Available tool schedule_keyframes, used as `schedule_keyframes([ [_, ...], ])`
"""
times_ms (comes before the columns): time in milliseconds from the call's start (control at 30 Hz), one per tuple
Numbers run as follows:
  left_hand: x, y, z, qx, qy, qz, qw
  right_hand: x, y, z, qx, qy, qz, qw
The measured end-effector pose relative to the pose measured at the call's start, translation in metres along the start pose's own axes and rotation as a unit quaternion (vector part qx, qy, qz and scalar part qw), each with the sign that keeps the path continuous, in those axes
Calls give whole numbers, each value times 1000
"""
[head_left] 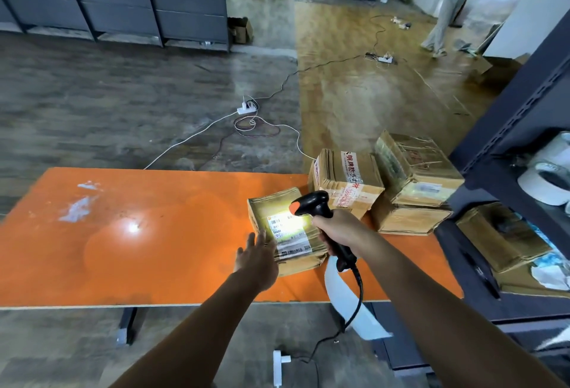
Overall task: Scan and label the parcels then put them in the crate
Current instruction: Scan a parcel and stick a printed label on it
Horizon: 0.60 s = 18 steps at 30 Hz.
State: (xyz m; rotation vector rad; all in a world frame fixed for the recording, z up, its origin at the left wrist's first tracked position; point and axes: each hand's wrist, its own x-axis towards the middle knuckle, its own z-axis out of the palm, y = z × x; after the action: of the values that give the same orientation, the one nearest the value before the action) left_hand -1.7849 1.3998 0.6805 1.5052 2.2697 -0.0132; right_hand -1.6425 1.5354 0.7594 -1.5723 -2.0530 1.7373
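A flat cardboard parcel (265,208) lies on the orange table (123,233), its white shipping label lit by a bright light. My right hand (334,230) grips a black barcode scanner (317,205) just above the label, its head pointing down at it. My left hand (257,253) is open, fingers straight, at the parcel's near left corner. Three more cardboard parcels sit at the table's right end: a taped one (348,180), a tilted one (413,168) and one under it (407,218). No crate is in view.
A white paper strip (342,295) hangs over the table's front edge beside the scanner cable. A dark metal shelf (524,103) with boxes and white items stands to the right. Cables and power strips (246,108) lie on the floor. A person (450,8) stands far back right.
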Motion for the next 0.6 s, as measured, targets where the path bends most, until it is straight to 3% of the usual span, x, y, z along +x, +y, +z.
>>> schedule_keyframes([
  [333,10,40,0,58,61,16,996,10,36,-27,49,37,14,998],
  [600,31,93,17,66,46,52,995,30,109,-64,-54,121,38,990],
])
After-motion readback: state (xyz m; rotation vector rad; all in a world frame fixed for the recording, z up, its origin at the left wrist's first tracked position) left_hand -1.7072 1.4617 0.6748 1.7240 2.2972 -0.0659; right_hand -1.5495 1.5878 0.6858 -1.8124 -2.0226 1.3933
